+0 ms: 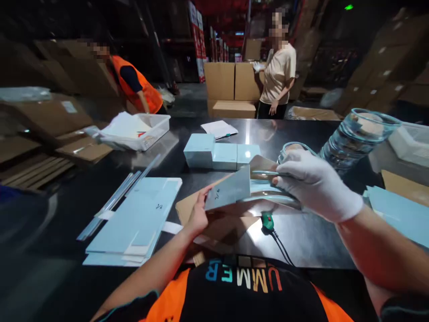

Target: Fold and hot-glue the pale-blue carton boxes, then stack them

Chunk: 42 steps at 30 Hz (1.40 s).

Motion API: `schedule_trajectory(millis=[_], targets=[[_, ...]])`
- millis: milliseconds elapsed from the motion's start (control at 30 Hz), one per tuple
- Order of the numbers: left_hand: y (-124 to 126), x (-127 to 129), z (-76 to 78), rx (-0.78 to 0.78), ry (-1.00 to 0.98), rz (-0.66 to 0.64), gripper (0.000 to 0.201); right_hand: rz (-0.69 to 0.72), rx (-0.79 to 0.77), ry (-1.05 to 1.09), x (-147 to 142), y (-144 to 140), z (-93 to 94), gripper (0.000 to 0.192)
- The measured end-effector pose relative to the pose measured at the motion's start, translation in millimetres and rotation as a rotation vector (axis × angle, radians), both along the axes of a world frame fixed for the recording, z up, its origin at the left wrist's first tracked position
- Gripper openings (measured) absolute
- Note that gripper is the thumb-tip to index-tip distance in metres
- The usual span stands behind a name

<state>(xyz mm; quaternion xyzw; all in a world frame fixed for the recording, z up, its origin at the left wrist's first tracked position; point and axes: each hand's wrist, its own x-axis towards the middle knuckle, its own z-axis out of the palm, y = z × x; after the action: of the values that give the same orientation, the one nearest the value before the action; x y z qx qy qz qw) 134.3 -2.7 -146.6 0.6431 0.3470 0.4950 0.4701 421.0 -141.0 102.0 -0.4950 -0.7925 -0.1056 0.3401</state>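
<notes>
I am holding a pale-blue carton at its left end with my bare left hand, thumb and fingers closed on the board. My white-gloved right hand is pinching the rim of the clear ware, which is sitting at the carton's right-hand side. Further curved clear edges are showing below that rim; whether they belong to the same piece, I cannot tell.

Handling assessment: I am judging the ware to be glass, rigid, moderately heavy, slick under glove fabric and liable to chip at the edge. Its rim is offering a secure pinch; a second support underneath would be safer. The carton I am rating light and stiff in the panel but bending at the folds, best taken by its end.

Materials: the carton is presenting a smooth, matt blue face with handwritten marks, and brown board is showing about it. Beyond the carton, three blue boxes are standing square-edged, side by side. To its left, flat blue cartons are lying stacked beside glossy clear strips. To its right, a leaning stack of round clear bowls is showing ribbed, reflective walls. Nearer than the carton, a green device is resting on the shiny dark tabletop.
</notes>
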Motion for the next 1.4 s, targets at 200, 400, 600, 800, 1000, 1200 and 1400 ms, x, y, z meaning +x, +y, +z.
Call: schedule_trajectory(millis=[200,400,600,800,1000,1200,1400], targets=[[-11,-1,-14.4,0.052,0.047,0.063,0.097,-0.032,0.424,0.466,-2,6,-74.0,0.041],[-5,-2,-12.9,0.016,-0.013,0.051,0.107,-0.157,0.021,0.96,-1,5,-176.6,0.107],[-13,-2,-25.5,0.063,0.045,-0.085,0.097,-0.16,-0.118,0.903,-35,12,-188.6,0.065],[-15,-15,-13.3,0.309,-0.02,-0.043,0.085,0.02,-0.169,0.772,-61,20,-193.0,0.062],[-9,0,4.0,0.503,-0.135,0.023,0.061,-0.147,-0.136,0.893,-80,37,-184.5,0.041],[-2,-3,10.6,0.63,-0.038,-0.118,0.061,-0.108,0.034,0.964,-73,46,-182.7,0.047],[7,-23,29.8,0.525,0.034,0.045,0.057,-0.506,-0.361,0.446,-6,37,-193.8,0.051]])
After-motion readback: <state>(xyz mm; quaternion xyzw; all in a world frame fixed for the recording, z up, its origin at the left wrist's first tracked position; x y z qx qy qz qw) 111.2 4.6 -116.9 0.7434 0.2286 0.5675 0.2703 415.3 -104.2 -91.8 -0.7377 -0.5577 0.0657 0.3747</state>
